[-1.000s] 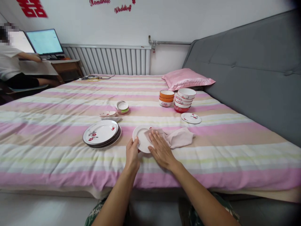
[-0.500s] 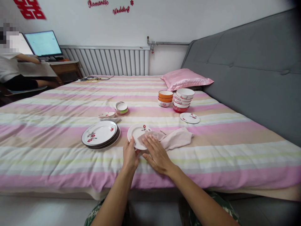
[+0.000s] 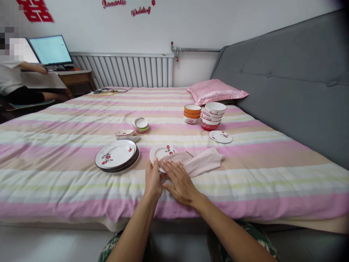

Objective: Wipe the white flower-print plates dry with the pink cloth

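A small white plate (image 3: 157,153) with red flowers is gripped at its near left rim by my left hand (image 3: 153,181), thumb on top and fingers mostly hidden below. My right hand (image 3: 180,181) lies flat over a pale pink cloth (image 3: 205,162), pressing it on the plate's right part, with the thumb apart. The cloth trails rightward onto the bed and hides part of the plate. Left of my hands sits a stack of larger flowered plates (image 3: 117,153). Another small flowered plate (image 3: 220,137) lies flat to the right.
On the striped bed (image 3: 68,189) stand orange bowls (image 3: 192,112), a taller bowl stack (image 3: 212,116), small dishes (image 3: 141,124) and oblong dishes (image 3: 124,134). A pink pillow (image 3: 216,91) rests by the grey headboard (image 3: 286,72). A person (image 3: 16,82) sits at a desk, far left.
The plate has shifted slightly right with my left hand. My right hand and the cloth have slid a little toward me, and the cloth covers more of the plate's near side.
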Tool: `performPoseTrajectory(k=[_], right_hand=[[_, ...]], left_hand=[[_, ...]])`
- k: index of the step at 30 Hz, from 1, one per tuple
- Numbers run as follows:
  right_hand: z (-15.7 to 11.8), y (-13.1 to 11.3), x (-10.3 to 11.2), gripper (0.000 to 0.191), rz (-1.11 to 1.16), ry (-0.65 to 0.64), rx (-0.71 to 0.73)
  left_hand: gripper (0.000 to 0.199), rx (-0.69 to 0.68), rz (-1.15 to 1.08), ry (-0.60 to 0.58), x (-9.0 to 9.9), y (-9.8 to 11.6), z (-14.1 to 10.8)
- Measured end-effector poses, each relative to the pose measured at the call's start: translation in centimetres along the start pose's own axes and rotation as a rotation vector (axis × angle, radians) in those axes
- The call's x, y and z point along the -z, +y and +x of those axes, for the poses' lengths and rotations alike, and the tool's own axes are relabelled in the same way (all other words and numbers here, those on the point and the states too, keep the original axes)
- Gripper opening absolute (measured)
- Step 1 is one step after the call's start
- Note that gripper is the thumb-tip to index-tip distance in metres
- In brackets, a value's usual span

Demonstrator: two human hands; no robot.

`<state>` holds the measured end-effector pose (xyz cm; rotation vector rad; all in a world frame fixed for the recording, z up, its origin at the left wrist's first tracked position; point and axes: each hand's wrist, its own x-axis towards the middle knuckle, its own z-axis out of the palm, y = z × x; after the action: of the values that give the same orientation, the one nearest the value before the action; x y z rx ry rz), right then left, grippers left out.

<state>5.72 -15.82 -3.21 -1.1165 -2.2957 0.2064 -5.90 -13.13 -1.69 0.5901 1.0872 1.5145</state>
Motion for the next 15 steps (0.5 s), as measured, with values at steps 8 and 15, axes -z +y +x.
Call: performPoseTrajectory(k=[8, 15], right_hand=[[-0.16, 0.17, -0.44, 0.063, -0.025, 0.011, 0.022], [0.26, 0.24, -0.34, 0.055, 0.032, 0.081, 0.022]], left_hand=[[0.037, -0.029, 0.115, -0.057, -0.32, 0.14, -0.76], [0.038, -0.042, 0.111, -0.056, -0.23, 0.27, -0.64]])
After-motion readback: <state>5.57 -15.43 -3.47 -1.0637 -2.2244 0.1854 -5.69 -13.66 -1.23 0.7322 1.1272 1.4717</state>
